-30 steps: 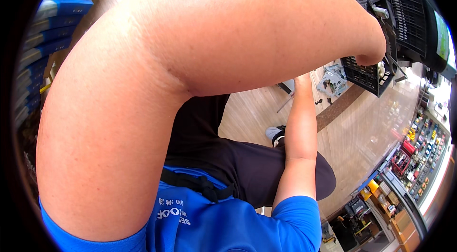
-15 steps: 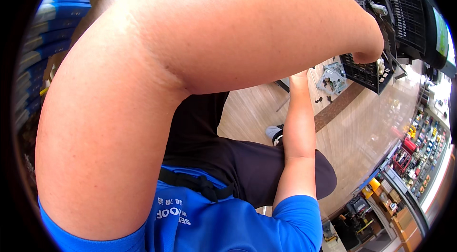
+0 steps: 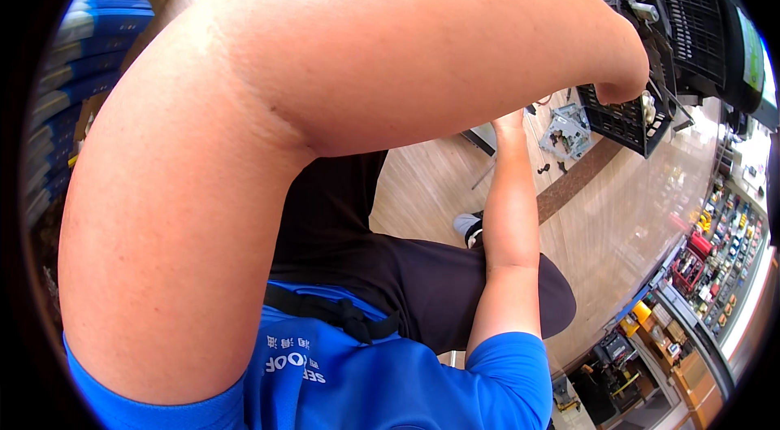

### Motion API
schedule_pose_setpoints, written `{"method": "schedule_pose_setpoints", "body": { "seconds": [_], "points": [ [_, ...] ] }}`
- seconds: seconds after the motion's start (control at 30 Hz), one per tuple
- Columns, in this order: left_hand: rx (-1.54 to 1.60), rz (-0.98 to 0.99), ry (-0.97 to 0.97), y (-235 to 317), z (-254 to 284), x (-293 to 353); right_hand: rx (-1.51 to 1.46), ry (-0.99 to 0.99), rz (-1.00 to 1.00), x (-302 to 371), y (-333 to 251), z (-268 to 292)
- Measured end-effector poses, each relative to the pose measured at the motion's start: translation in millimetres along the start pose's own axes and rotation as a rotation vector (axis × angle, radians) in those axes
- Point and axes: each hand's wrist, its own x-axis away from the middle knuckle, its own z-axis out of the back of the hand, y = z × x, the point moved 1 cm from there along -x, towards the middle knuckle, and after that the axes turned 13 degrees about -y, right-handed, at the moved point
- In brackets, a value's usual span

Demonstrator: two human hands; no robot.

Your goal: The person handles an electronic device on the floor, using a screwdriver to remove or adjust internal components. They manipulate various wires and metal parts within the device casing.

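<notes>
My left arm sweeps large across the top of the view. Its bent wrist and the visible edge of my left hand (image 3: pixel 622 92) are beside an open black plastic crate (image 3: pixel 642 137); the fingers are hidden. Lower down, my right hand (image 3: pixel 509 120) reaches out and passes behind the left forearm, so its fingers are covered too. Right beside it shows the edge of a flat grey thing (image 3: pixel 483 137) with a dark rim. A clear plastic tray (image 3: pixel 578 116) with small dark parts lies on the floor between my right hand and the crate.
Small black pieces (image 3: pixel 544 169) lie on the wooden floor (image 3: pixel 431 186). Another black crate (image 3: pixel 689 15) stands at the upper right. Blue-and-white stacked packages (image 3: pixel 97 48) line the left side. Shelves of small goods (image 3: pixel 727 251) stand far right. My shoe (image 3: pixel 466 224) is below.
My left forearm and wrist have shifted slightly left and up. More of the flat grey thing now shows beside my right hand, which has barely moved.
</notes>
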Motion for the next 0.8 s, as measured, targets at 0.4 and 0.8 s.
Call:
{"method": "schedule_pose_setpoints", "body": {
  "seconds": [0.4, 0.8],
  "points": [
    [-0.015, -0.034, -0.005, 1.1, 1.2, 6.4, 0.073, -0.080, -0.062, -0.9, 11.2, 4.5],
    [-0.034, -0.059, -0.012, -0.7, 6.8, -3.0, 0.042, -0.036, -0.034, -1.4, 5.5, 9.6]
  ]
}}
